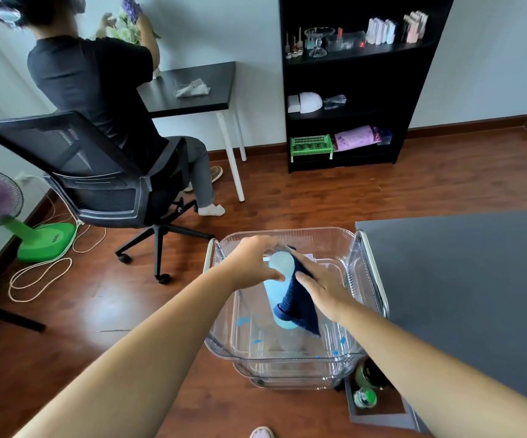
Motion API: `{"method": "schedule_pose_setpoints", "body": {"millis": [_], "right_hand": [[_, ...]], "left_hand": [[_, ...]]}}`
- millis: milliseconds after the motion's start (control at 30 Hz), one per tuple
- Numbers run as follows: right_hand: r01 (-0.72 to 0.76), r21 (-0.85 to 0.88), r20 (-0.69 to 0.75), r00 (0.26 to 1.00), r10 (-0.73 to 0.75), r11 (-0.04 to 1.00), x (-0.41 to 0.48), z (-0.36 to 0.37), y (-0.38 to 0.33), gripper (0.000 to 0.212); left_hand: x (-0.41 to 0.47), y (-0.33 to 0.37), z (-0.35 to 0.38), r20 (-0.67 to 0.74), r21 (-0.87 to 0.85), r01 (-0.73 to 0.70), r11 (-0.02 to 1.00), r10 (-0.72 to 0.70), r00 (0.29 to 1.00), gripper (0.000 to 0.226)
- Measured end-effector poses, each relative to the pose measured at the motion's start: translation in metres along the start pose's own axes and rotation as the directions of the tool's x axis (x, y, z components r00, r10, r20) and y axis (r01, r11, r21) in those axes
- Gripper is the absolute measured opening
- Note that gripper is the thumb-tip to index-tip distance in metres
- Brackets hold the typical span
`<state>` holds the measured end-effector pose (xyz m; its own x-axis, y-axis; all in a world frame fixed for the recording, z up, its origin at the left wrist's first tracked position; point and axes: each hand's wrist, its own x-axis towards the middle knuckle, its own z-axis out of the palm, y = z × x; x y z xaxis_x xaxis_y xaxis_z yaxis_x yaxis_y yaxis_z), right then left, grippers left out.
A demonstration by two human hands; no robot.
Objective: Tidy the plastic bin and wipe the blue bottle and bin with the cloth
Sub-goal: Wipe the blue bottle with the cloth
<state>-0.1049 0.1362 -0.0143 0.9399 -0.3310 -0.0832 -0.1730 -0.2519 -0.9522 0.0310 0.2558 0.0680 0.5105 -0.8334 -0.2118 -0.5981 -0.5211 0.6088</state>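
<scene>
Over the clear plastic bin point(367, 281), the left hand point(254, 263) curls its fingers round the pale blue bottle's point(272, 287) top, while the right hand's point(323, 290) straight, close-set fingers press the dark blue cloth point(301, 306) against its side.

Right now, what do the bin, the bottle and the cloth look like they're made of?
Bin: clear hard plastic, glossy; the floor shows through its ribbed walls.
Bottle: likely plastic, pale blue with a frosted look; it seems translucent and shows no sharp glints.
Cloth: dark blue fabric, perhaps terry or microfibre; the surface looks nubby and it drapes softly over the bottle.
</scene>
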Motion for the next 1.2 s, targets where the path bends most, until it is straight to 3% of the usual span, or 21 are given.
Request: {"method": "schedule_pose_setpoints", "body": {"millis": [67,133,233,333,467,567,800,900,1000,1100,1200], "right_hand": [[-0.001,-0.126,0.032,0.999,0.005,0.992,-0.003,-0.004,0.001,0.048],[0.061,-0.267,-0.107,0.99,-0.093,0.962,-0.012,0.0,0.003,0.047],[0.175,-0.38,-0.321,0.896,-0.307,0.908,-0.025,0.013,0.006,0.04],[0.22,-0.412,-0.348,0.859,-0.375,0.884,-0.027,0.016,0.007,0.036],[0.097,-0.282,-0.206,0.966,-0.159,0.955,-0.007,0.002,-0.003,0.035],[-0.019,-0.226,-0.097,0.995,-0.003,0.974,0.006,-0.011,-0.009,0.036],[0.149,-0.219,-0.337,0.916,-0.218,0.964,-0.036,0.016,0.003,0.034],[0.115,-0.203,-0.431,0.881,-0.194,0.972,-0.034,0.005,-0.003,0.025],[0.067,-0.187,-0.555,0.816,-0.162,0.98,-0.021,-0.011,-0.02,0.023],[0.081,-0.244,-0.397,0.901,-0.176,0.966,-0.014,-0.009,-0.031,0.027],[0.105,-0.136,-0.272,0.952,-0.139,0.985,-0.023,0.007,-0.017,0.034]], "left_hand": [[-0.002,0.0,0.0,0.01,-0.025,0.005,1.0,-0.005,1.0,0.055],[-0.005,0.0,0.004,-0.008,-0.029,0.012,1.0,-0.012,1.0,0.057],[-0.01,0.0,0.014,-0.12,-0.016,0.051,0.999,-0.052,0.991,0.055],[-0.014,0.0,0.023,-0.241,0.014,0.083,0.996,-0.077,0.968,0.044],[-0.008,0.001,0.017,-0.174,0.051,0.064,0.997,-0.054,0.983,0.051],[-0.003,0.001,0.009,-0.098,0.061,0.039,0.997,-0.033,0.995,0.058],[-0.003,0.0,0.007,-0.062,0.064,0.017,0.998,-0.013,0.998,0.055],[-0.007,-0.003,0.008,-0.049,0.053,0.022,0.998,-0.019,0.999,0.055],[-0.01,-0.001,0.016,-0.152,0.05,0.074,0.996,-0.065,0.986,0.059],[-0.009,0.003,0.021,-0.265,0.093,0.16,0.983,-0.131,0.955,0.046],[-0.008,0.006,0.02,-0.244,0.14,0.158,0.977,-0.121,0.962,0.043]]}}
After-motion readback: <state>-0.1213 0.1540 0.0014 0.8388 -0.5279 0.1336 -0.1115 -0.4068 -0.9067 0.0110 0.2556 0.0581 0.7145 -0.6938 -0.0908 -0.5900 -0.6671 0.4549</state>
